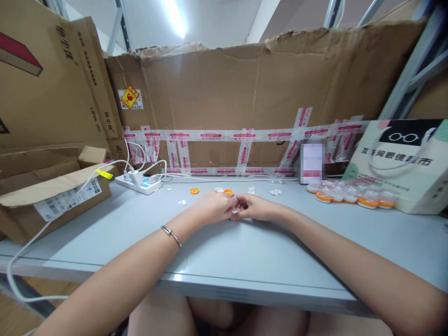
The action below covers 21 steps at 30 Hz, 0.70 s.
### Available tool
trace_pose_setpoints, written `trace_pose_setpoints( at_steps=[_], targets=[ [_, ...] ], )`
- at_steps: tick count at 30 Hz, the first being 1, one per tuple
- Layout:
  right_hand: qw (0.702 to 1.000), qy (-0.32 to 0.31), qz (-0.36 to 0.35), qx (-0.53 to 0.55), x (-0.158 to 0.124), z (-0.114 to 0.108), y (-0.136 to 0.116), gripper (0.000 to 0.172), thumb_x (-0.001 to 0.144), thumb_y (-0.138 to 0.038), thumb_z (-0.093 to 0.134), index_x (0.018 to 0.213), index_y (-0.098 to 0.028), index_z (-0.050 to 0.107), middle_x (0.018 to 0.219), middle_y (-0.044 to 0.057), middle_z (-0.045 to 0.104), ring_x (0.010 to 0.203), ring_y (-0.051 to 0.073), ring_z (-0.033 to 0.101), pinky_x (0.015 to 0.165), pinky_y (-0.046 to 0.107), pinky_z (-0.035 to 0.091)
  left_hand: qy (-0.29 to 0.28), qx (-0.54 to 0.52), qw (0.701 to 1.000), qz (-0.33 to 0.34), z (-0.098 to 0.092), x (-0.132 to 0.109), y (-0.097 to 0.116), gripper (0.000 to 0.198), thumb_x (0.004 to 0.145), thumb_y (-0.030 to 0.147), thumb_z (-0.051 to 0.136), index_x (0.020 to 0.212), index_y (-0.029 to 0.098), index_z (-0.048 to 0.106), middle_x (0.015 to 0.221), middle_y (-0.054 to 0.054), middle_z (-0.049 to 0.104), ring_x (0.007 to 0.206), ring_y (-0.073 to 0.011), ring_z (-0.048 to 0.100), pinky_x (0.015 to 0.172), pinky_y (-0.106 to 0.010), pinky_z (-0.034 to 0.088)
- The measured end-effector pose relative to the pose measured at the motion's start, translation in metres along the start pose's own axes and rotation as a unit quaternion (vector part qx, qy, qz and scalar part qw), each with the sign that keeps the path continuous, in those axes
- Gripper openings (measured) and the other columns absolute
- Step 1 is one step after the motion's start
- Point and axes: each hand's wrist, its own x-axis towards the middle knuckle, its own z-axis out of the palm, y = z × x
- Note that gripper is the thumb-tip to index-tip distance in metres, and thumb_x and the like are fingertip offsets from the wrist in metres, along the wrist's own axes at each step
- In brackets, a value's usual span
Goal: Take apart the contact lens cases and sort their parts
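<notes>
Over the middle of the grey table [217,252], my left hand [217,206] and my right hand [254,207] meet with their fingertips together. Both are closed round a small whitish piece [234,211], mostly covered by the fingers, so its kind does not show. Just behind my left hand are an orange ring [228,192] and a white round part [219,190]. Another orange ring [194,191] lies farther left. Small white pieces [182,202] sit left of my left hand. Two little heaps of white parts, one [252,190] behind my right hand and another [276,192] farther right, rest on the table.
Clear round containers with orange and white bases [350,193] are grouped at right, before a paper bag [402,168]. A phone [312,162] stands upright near them. At left are a power strip [140,183] with white cables and an open cardboard box [56,200]. Taped cardboard [217,93] walls the back.
</notes>
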Motion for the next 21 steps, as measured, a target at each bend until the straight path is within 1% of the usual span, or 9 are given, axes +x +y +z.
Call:
trace_pose_setpoints(
  at_steps=[4, 9, 12, 14, 17, 18, 19, 21],
  targets=[
    [1.0, -0.006, 0.008, 0.014, -0.001, 0.0, 0.0, 0.034, 0.06, -0.038, 0.067, 0.082, -0.016, 0.052, 0.064, -0.004, 0.045, 0.058, 0.008, 0.04, 0.054, 0.021, 0.033, 0.008, -0.02, 1.0, -0.012, 0.001, 0.0, -0.002, 0.01, 0.073, 0.019, 0.047, 0.071, 0.017, 0.057, 0.074, -0.001, 0.062, 0.067, -0.0137, 0.056, 0.056, -0.022, 0.036],
    [1.0, -0.013, 0.014, 0.021, -0.001, 0.0, -0.001, 0.035, 0.06, -0.04, 0.068, 0.082, -0.016, 0.052, 0.063, -0.004, 0.045, 0.057, 0.008, 0.04, 0.054, 0.022, 0.033, 0.003, -0.033, 0.999, -0.028, 0.0, -0.002, -0.002, 0.011, 0.073, 0.021, 0.046, 0.072, 0.018, 0.057, 0.075, -0.001, 0.061, 0.066, -0.0129, 0.055, 0.053, -0.021, 0.034],
    [1.0, -0.008, 0.024, 0.016, -0.002, 0.0, -0.004, 0.039, 0.058, -0.042, 0.068, 0.083, -0.016, 0.052, 0.063, -0.004, 0.045, 0.057, 0.008, 0.04, 0.053, 0.022, 0.032, -0.005, -0.042, 0.998, -0.057, -0.005, -0.004, -0.004, 0.011, 0.071, 0.022, 0.047, 0.071, 0.018, 0.057, 0.076, -0.001, 0.061, 0.065, -0.0127, 0.055, 0.053, -0.021, 0.035],
    [0.999, -0.001, 0.035, 0.009, -0.004, 0.0, -0.007, 0.042, 0.057, -0.043, 0.069, 0.084, -0.016, 0.052, 0.064, -0.004, 0.046, 0.058, 0.009, 0.042, 0.053, 0.022, 0.032, 0.001, -0.038, 0.995, -0.097, -0.011, -0.005, -0.01, 0.011, 0.069, 0.02, 0.048, 0.072, 0.018, 0.058, 0.077, -0.002, 0.062, 0.067, -0.0132, 0.056, 0.055, -0.021, 0.037],
    [0.999, 0.005, 0.048, 0.005, -0.006, 0.0, -0.01, 0.045, 0.055, -0.043, 0.07, 0.086, -0.016, 0.051, 0.066, -0.003, 0.047, 0.061, 0.01, 0.044, 0.053, 0.022, 0.033, 0.013, -0.008, 0.978, -0.207, -0.022, -0.012, -0.031, 0.015, 0.067, 0.018, 0.046, 0.073, 0.018, 0.059, 0.079, -0.003, 0.063, 0.072, -0.0155, 0.057, 0.059, -0.022, 0.039],
    [0.999, 0.005, 0.05, 0.005, -0.006, 0.0, -0.011, 0.046, 0.055, -0.043, 0.07, 0.087, -0.016, 0.051, 0.067, -0.003, 0.048, 0.062, 0.01, 0.044, 0.054, 0.022, 0.033, 0.005, 0.001, 0.968, -0.251, -0.026, -0.015, -0.041, 0.016, 0.066, 0.018, 0.045, 0.074, 0.018, 0.059, 0.08, -0.004, 0.064, 0.073, -0.0165, 0.057, 0.06, -0.023, 0.039],
    [0.999, 0.004, 0.052, 0.005, -0.006, 0.0, -0.012, 0.046, 0.055, -0.043, 0.07, 0.087, -0.016, 0.051, 0.068, -0.003, 0.048, 0.063, 0.01, 0.045, 0.054, 0.022, 0.033, -0.017, 0.008, 0.958, -0.286, -0.03, -0.02, -0.052, 0.017, 0.065, 0.019, 0.045, 0.074, 0.018, 0.06, 0.079, -0.005, 0.064, 0.073, -0.0172, 0.057, 0.059, -0.023, 0.039],
    [0.999, 0.003, 0.054, 0.005, -0.007, -0.001, -0.013, 0.046, 0.055, -0.043, 0.07, 0.087, -0.016, 0.051, 0.069, -0.003, 0.048, 0.063, 0.011, 0.045, 0.055, 0.023, 0.034, -0.078, 0.013, 0.936, -0.343, -0.035, -0.031, -0.074, 0.02, 0.063, 0.02, 0.047, 0.076, 0.017, 0.061, 0.082, -0.007, 0.064, 0.075, -0.0186, 0.057, 0.058, -0.023, 0.039]
  ],
)
